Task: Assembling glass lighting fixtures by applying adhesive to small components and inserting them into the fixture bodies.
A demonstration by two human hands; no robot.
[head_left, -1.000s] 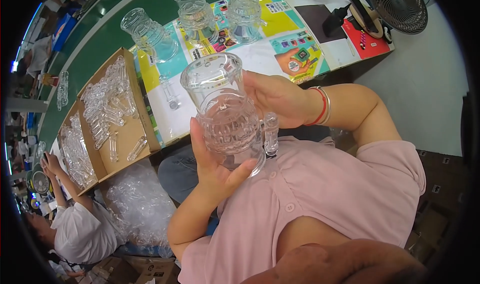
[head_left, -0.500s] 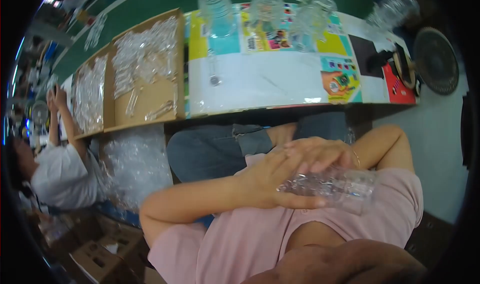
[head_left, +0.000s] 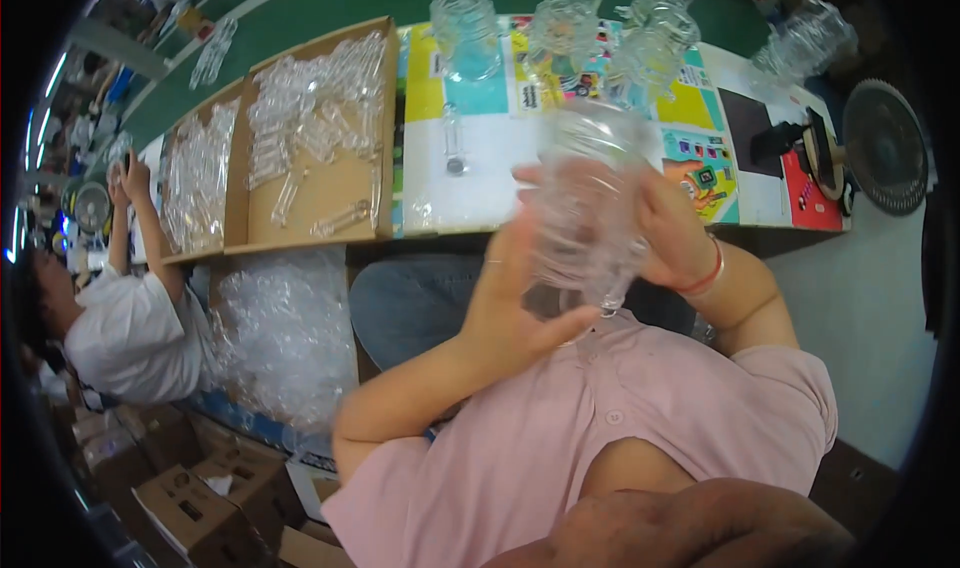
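Above my lap, a clear, wavy-sided vessel (head_left: 592,203) is held upright between my two hands, blurred by motion. My left hand (head_left: 512,298) wraps its left side, with the thumb by the lower end. Against its right side lies my right hand (head_left: 672,230), its fingers partly hidden behind the clear wall. Beyond my hands, a similar clear vessel (head_left: 464,23) stands on the table, with several more like it to the right. A small clear tube (head_left: 453,143) with a dark round end lies on the white tabletop (head_left: 500,193).
At left, an open cardboard tray (head_left: 290,230) holds many clear tubes. A bag of clear plastic (head_left: 285,338) sits below it. Another person (head_left: 140,338) works at far left. A fan (head_left: 885,148) and a phone-like stand (head_left: 815,148) are at right. Cardboard boxes (head_left: 205,503) stand lower left.
The vessel was lying sideways near my chest with my left hand across it. Both hands have lifted it forward and turned it upright.
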